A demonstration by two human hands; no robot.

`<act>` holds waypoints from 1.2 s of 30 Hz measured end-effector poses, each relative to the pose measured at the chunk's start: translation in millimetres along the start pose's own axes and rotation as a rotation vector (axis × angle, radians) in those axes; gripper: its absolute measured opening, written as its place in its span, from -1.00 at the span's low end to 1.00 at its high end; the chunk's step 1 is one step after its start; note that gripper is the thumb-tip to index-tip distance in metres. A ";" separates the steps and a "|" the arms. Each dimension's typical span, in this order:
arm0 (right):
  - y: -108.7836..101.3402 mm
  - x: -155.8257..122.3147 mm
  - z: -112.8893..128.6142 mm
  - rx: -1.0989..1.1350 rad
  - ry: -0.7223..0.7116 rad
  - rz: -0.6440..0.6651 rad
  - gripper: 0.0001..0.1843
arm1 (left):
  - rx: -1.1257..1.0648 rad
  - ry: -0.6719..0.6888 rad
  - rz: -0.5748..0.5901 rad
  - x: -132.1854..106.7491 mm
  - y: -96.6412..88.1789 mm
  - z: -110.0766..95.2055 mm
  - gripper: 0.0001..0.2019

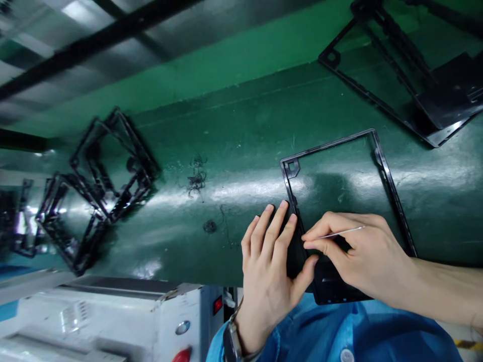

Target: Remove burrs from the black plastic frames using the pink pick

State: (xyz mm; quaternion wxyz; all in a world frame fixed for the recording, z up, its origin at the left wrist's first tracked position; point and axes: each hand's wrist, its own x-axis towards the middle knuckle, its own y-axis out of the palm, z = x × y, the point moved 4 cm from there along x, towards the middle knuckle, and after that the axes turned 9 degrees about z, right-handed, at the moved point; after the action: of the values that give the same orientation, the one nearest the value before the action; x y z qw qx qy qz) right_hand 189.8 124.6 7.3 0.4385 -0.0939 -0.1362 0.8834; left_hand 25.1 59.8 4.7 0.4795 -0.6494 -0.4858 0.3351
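A black plastic frame (328, 144), rectangular and hollow in the middle, lies on the green worktop with its near end against my blue clothing. My left hand (266, 264) rests along its left side, fingers stretched out and spread, with the index fingertip touching the rail and the thumb across it. Between the thumb and fingers of my right hand (356, 251) is a thin metal tool (345, 232); its working end is hidden at the fingertips, close to the left rail. The frame's near part is partly covered by my hands.
Black shavings (196, 176) and a small clump (210, 227) lie on the green worktop (241, 136). More black frames (113, 166) lean together at left, and others (381, 95) stand at upper right. A white machine (151, 317) with a red switch is at lower left.
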 end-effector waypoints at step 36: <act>-21.5 10.6 21.7 -0.049 -0.220 -0.018 -0.82 | -0.156 -0.014 -0.080 0.1 -12.6 13.0 -0.63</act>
State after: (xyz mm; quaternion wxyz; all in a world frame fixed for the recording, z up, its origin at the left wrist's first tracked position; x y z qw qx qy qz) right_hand 193.3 142.1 34.3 0.4266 -0.0056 -0.2059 0.8807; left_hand 9.5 64.6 12.6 0.4373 -0.6624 -0.5392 0.2813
